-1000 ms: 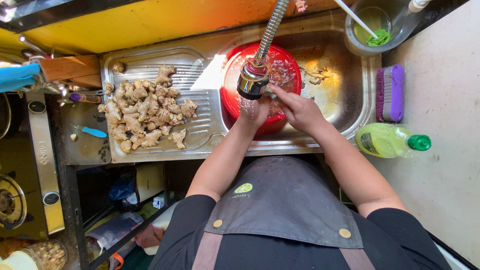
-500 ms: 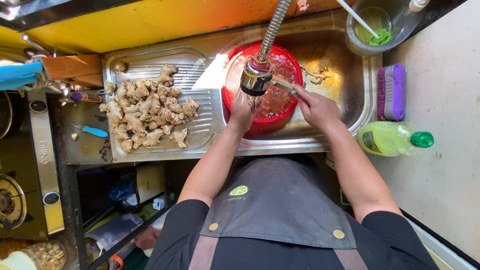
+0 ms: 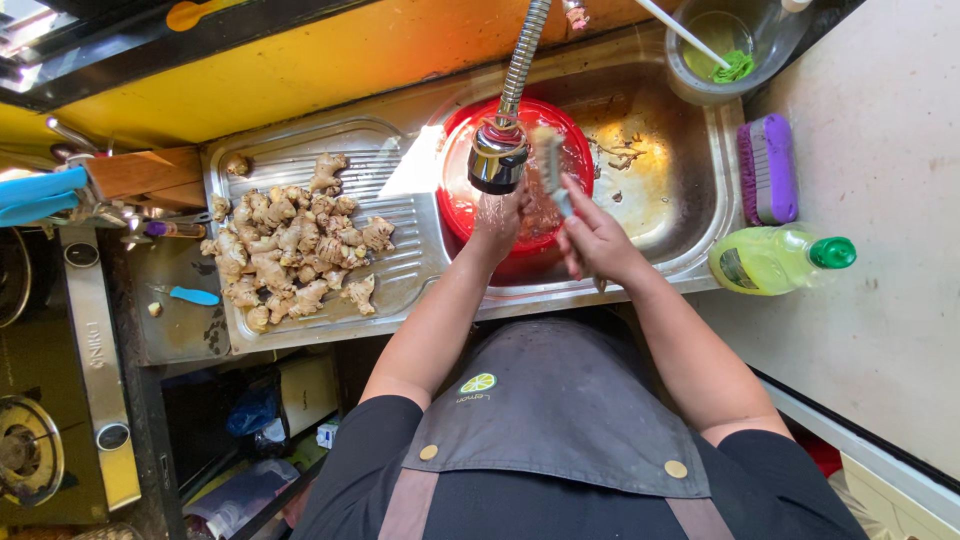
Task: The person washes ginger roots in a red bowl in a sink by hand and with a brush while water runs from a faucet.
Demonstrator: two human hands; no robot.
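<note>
My left hand [image 3: 500, 225] is under the running spray head of the flexible tap [image 3: 497, 160], over a red basin [image 3: 455, 215] standing in the steel sink [image 3: 690, 215]. Its fingers curl round a small piece of ginger, which the tap head mostly hides. My right hand [image 3: 598, 242] is just to the right of it and grips a pale narrow brush [image 3: 550, 165] that points up over the basin. A pile of ginger roots [image 3: 290, 255] lies on the ribbed drainboard to the left.
A purple scrubbing brush [image 3: 767, 168] and a yellow-green detergent bottle with a green cap [image 3: 775, 258] lie on the counter at right. A glass bowl with a green scourer [image 3: 735, 50] stands behind the sink. A knife block [image 3: 140, 172] and stove [image 3: 30, 450] are at left.
My right hand has drawn closer to my left and raised the brush upright beside the tap head. My left hand has stayed under the water.
</note>
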